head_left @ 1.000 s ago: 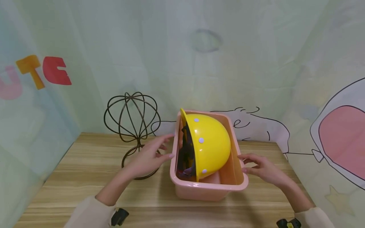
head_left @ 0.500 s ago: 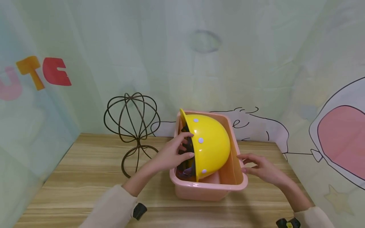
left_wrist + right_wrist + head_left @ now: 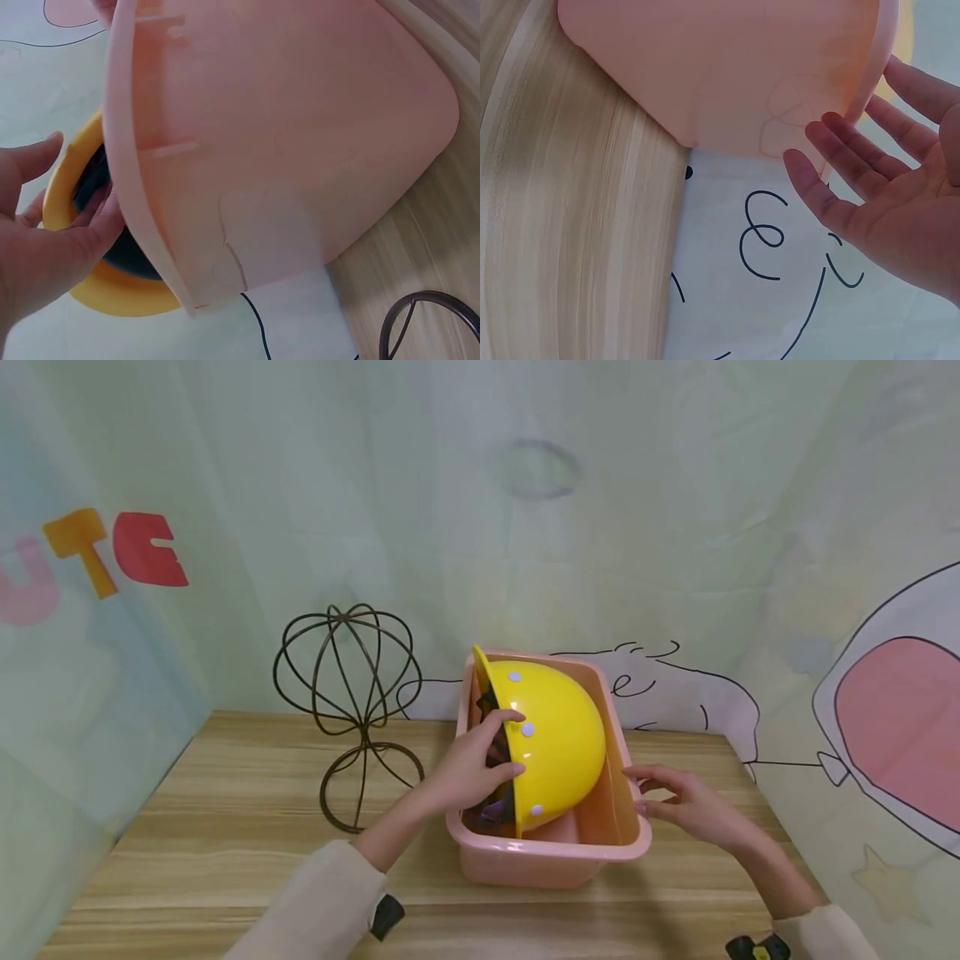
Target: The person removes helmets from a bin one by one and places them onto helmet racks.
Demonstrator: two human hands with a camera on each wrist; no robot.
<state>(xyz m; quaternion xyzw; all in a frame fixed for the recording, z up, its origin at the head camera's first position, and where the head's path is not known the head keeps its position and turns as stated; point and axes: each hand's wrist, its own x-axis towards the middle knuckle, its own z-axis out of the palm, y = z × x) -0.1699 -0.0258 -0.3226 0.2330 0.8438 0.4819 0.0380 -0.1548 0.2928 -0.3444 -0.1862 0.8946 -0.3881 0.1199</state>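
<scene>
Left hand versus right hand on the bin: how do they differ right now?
The left hand reaches inside the pink bin and grips the yellow helmet at its brim; the right hand stays outside. The left hand's fingers curl round the brim; the right hand's are straight, touching the bin's rim. Both wear beige sleeves.

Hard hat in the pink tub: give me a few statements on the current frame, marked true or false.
1. The yellow hard hat sits on its side inside the pink tub. True.
2. The left hand rests flat on the table, clear of the hat. False: its fingers curl over the hat's rim.
3. The right hand grips the hat's crown. False: it is open beside the tub's right rim, off the hat.
4. A dark wire stand stands left of the tub. True.
5. The tub sits on a wooden table. True.
</scene>
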